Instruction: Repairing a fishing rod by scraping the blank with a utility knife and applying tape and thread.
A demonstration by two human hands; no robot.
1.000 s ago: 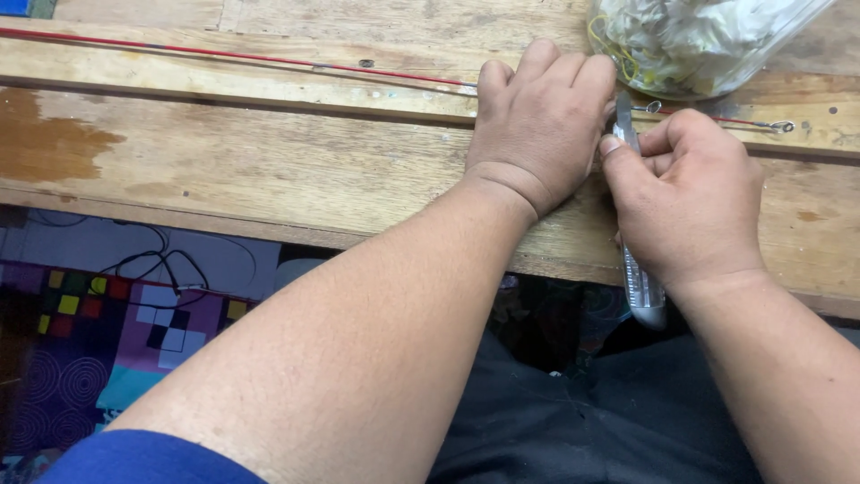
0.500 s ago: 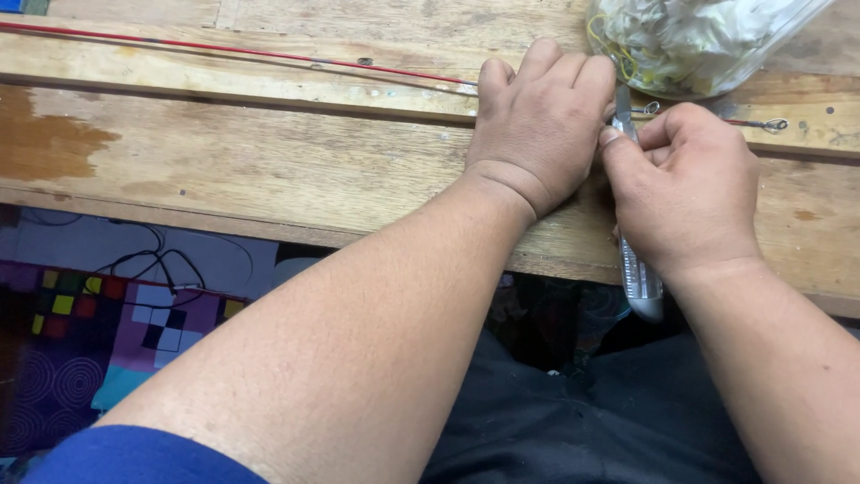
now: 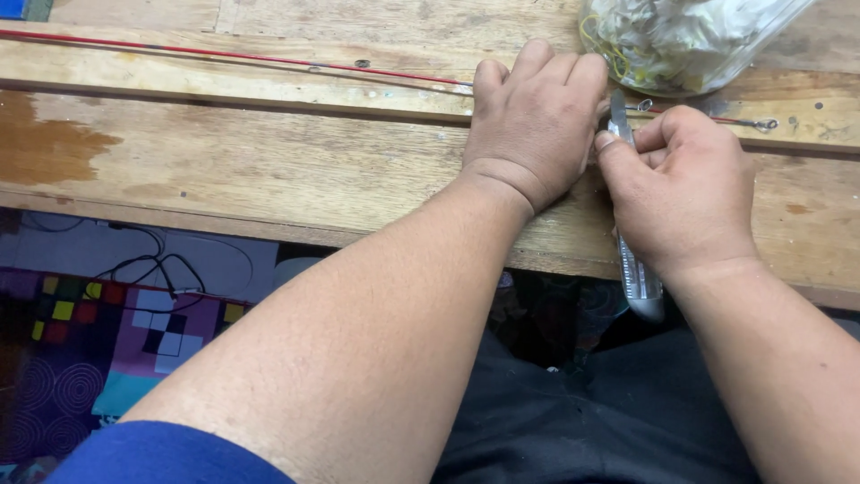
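The left hand [image 3: 537, 121] presses flat on a thin red rod [image 3: 224, 55] lying on the wooden counter [image 3: 269, 161]. The right hand [image 3: 685, 193] holds a grey metal knife [image 3: 638, 273] beside it. The rod looks light and bendy, so hold it near the cut.

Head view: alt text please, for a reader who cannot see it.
A right hand grips a silver utility knife beside the left hand, which presses flat on a thin red rod lying across a wooden workbench. A clear bag sits behind.
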